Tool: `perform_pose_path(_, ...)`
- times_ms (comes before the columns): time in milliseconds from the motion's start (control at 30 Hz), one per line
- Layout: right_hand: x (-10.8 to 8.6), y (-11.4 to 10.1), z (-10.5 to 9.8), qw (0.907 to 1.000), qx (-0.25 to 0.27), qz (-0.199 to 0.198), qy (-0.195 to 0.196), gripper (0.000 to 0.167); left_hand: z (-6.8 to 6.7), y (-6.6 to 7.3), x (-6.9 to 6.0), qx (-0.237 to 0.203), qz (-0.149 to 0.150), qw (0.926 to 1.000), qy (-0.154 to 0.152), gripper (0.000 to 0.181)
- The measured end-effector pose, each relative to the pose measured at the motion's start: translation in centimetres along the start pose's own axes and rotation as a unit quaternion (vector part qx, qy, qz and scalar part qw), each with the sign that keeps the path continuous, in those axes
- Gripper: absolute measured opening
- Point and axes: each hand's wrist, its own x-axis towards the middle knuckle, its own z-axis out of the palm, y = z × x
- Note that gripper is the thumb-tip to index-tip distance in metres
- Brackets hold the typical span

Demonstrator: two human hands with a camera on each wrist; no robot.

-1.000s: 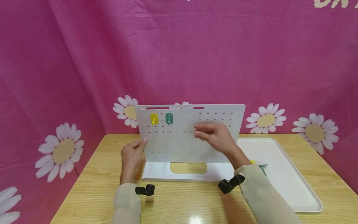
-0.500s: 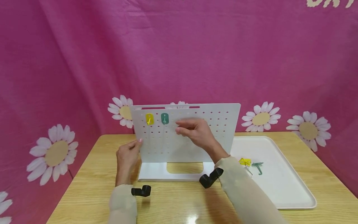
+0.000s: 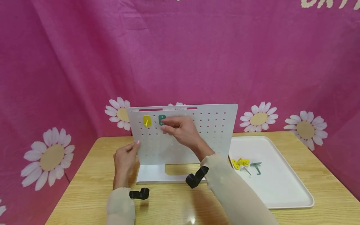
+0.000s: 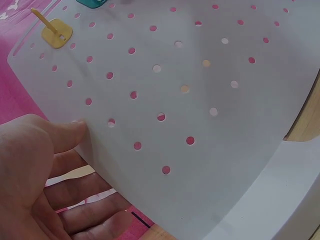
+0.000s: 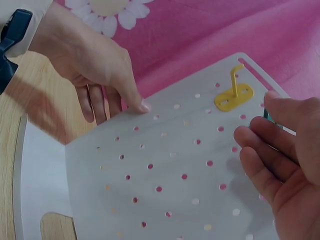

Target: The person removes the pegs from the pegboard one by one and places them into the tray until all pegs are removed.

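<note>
Pegboard edge (image 3: 134, 132) in left grip (image 3: 124, 158)

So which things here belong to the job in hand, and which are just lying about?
Seemingly the job:
pegboard, gripped by left hand
mounted yellow hook
mounted green hook, at right hand
probably tray, loose hooks

Just setting:
wooden table
daisy backdrop
</note>
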Motion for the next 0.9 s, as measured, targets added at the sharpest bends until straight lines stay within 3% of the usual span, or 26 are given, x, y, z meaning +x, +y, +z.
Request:
perform_pose_path(200, 0.5, -0.5, 0.4, 0.9997, -0.022, 0.003, 0.005, 0.019, 0.1, 0.1, 0.1, 0.004, 0.005, 0.9999, 0.012, 0.061)
perform_pose_path(500, 0.3, -0.7, -0.1, 1.0, 0.003, 0.003, 0.003, 0.016, 0.3, 0.1, 0.1, 0.003, 0.019, 0.9997, 0.016, 0.058)
perform_pose_path(733, -0.7, -0.9, -1.5, 0.9996, 0.015, -0.024, -0.003, 0.014, 0.3, 0.0, 0.2, -0.003, 0.019, 0.9996, 0.02, 0.057)
perform_pose_path(900, -2.1, -0.7, -3.3, 0.9996, 0.028, -0.007, 0.003, 0.014, 0.2, -0.1, 0.1, 0.002, 0.014, 0.9996, 0.024, 0.057)
